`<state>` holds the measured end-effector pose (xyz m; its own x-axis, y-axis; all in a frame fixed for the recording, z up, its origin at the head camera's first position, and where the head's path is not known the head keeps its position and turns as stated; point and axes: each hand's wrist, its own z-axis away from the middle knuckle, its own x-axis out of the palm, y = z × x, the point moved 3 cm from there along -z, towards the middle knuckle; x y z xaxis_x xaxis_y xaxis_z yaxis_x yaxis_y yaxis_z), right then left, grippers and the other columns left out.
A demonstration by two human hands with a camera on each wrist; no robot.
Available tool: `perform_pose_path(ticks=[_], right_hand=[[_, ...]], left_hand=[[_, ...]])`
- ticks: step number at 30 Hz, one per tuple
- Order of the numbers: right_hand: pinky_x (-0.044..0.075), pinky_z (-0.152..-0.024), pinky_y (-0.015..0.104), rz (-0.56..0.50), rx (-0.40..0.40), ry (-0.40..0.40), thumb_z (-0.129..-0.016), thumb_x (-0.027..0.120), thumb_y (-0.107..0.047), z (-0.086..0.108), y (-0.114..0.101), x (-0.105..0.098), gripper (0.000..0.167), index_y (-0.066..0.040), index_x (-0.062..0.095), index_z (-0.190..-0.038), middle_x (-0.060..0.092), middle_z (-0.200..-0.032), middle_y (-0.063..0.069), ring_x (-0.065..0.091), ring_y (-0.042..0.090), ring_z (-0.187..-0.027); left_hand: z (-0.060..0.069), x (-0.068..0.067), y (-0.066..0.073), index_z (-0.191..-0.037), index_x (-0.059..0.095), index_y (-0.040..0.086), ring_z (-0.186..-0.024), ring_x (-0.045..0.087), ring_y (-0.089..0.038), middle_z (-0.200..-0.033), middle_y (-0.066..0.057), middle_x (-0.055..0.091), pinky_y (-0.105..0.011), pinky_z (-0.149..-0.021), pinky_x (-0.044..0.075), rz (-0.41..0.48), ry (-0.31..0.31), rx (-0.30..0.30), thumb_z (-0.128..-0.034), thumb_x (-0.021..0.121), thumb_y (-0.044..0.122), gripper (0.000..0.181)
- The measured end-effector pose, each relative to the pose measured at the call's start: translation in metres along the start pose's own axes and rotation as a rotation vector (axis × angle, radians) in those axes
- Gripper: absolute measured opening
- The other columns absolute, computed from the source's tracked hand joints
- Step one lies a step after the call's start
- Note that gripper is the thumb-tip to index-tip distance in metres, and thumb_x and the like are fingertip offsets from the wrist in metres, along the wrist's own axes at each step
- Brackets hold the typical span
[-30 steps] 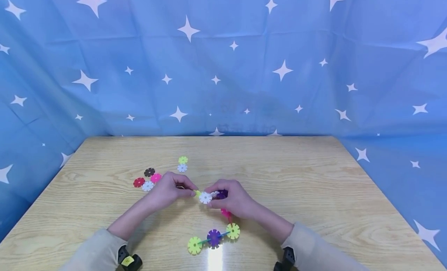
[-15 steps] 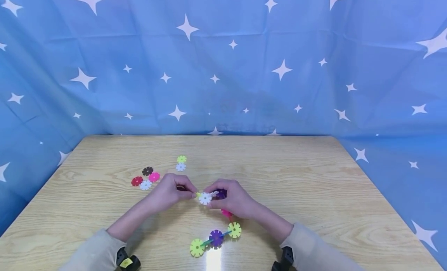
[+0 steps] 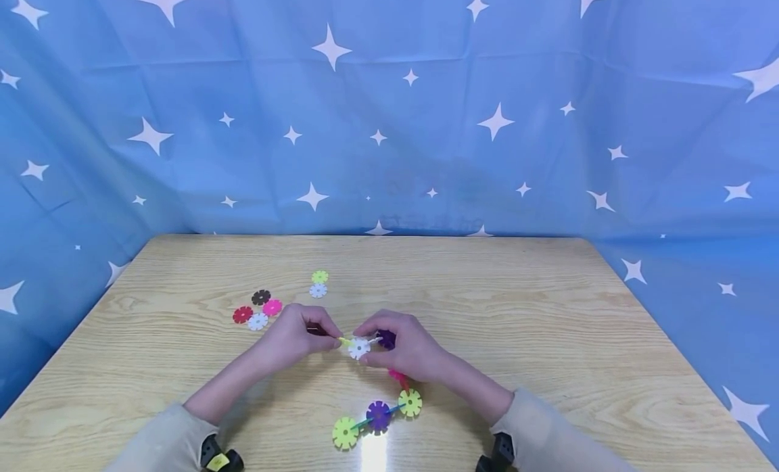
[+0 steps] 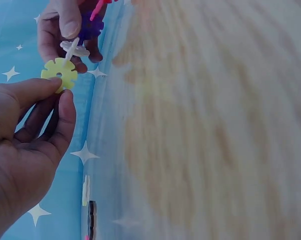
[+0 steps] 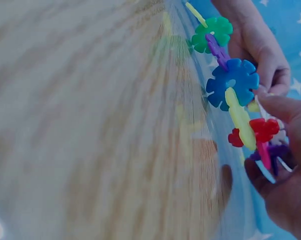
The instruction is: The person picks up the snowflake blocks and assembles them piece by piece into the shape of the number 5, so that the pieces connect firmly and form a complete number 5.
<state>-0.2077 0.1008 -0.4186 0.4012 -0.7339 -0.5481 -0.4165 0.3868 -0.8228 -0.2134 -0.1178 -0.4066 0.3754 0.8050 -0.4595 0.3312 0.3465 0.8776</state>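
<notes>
My left hand [image 3: 296, 333] pinches a yellow notched plastic disc [image 4: 59, 75] between thumb and finger. That disc meets a white disc [image 3: 359, 348], slotted crosswise to it. My right hand [image 3: 409, 347] holds the white end of the linked chain, its fingers curled around the white and dark purple [image 3: 386, 339] discs. From there the chain hangs toward the near side. In the right wrist view it runs through pink, red [image 5: 264, 130], yellow [image 5: 240, 119], blue [image 5: 232, 84], purple [image 5: 217, 52] and green [image 5: 212, 35] discs. Fingers partly hide the joints near my right palm.
Loose discs lie on the wooden table [image 3: 517, 289] left of my hands: black [image 3: 261, 297], red [image 3: 242, 314], pink [image 3: 272, 308] and white [image 3: 257, 321]. Farther back are a yellow-green disc [image 3: 319, 276] and a white one touching it. A blue star-patterned cloth [image 3: 389, 120] stands behind.
Both hands keep their grips in nearly the same place. The white disc between them has tilted slightly, and the chain's near end has swung a little toward the near side.
</notes>
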Motion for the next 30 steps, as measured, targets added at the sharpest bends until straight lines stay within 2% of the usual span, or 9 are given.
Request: perform_pose_path(ticks=[6,12,18,23,26,30], right_hand=[[0.053,-0.092,0.035,-0.030,-0.014,0.052,-0.084,0.085,-0.015,0.000,-0.006,0.001,0.030,-0.012,0.077,-0.113,0.070,-0.111,-0.005,0.065,0.016,-0.104],[0.056,-0.088,0.031,-0.064,-0.050,0.085,-0.086,0.082,-0.008,0.000,-0.006,0.003,0.019,-0.011,0.079,-0.104,0.071,-0.106,-0.006,0.066,0.014,-0.101],[0.057,-0.080,0.029,-0.101,-0.052,0.093,-0.084,0.085,-0.011,0.000,-0.007,0.005,0.017,-0.013,0.080,-0.100,0.071,-0.102,-0.006,0.067,0.018,-0.096],[0.056,-0.077,0.028,-0.088,-0.064,0.091,-0.084,0.084,-0.011,0.000,-0.007,0.006,0.015,-0.012,0.081,-0.099,0.072,-0.101,-0.005,0.066,0.017,-0.093],[0.057,-0.079,0.030,-0.078,-0.080,0.098,-0.085,0.083,-0.009,-0.001,-0.006,0.006,0.014,-0.009,0.081,-0.099,0.073,-0.100,-0.002,0.067,0.016,-0.093],[0.058,-0.084,0.034,-0.071,-0.088,0.102,-0.086,0.083,-0.008,-0.001,-0.005,0.006,0.013,-0.009,0.081,-0.099,0.073,-0.100,-0.002,0.067,0.014,-0.095]], left_hand=[[0.000,0.001,0.001,-0.087,0.078,0.006,-0.075,0.066,-0.020,-0.082,-0.001,0.072,-0.026,-0.064,0.055,-0.011,0.012,-0.017,-0.0833,0.079,-0.002,0.009],[0.001,0.002,0.001,-0.085,0.077,0.006,-0.075,0.066,-0.022,-0.081,-0.002,0.071,-0.026,-0.064,0.056,0.002,0.020,-0.033,-0.0827,0.081,0.000,0.008],[0.002,0.005,0.002,-0.087,0.076,0.006,-0.077,0.068,-0.022,-0.082,-0.002,0.072,-0.027,-0.068,0.058,0.019,0.013,-0.030,-0.0834,0.081,0.001,0.007],[0.002,0.007,0.003,-0.088,0.076,0.005,-0.080,0.069,-0.022,-0.085,-0.003,0.072,-0.027,-0.071,0.059,0.029,0.001,-0.044,-0.0840,0.080,0.001,0.007],[0.002,0.004,0.001,-0.090,0.076,0.003,-0.083,0.069,-0.022,-0.088,-0.004,0.072,-0.028,-0.073,0.060,0.026,-0.003,-0.044,-0.0842,0.080,0.000,0.008],[-0.001,-0.006,-0.005,-0.095,0.075,0.001,-0.087,0.069,-0.022,-0.094,-0.008,0.071,-0.028,-0.075,0.059,-0.004,0.022,-0.057,-0.0842,0.079,-0.001,0.012]])
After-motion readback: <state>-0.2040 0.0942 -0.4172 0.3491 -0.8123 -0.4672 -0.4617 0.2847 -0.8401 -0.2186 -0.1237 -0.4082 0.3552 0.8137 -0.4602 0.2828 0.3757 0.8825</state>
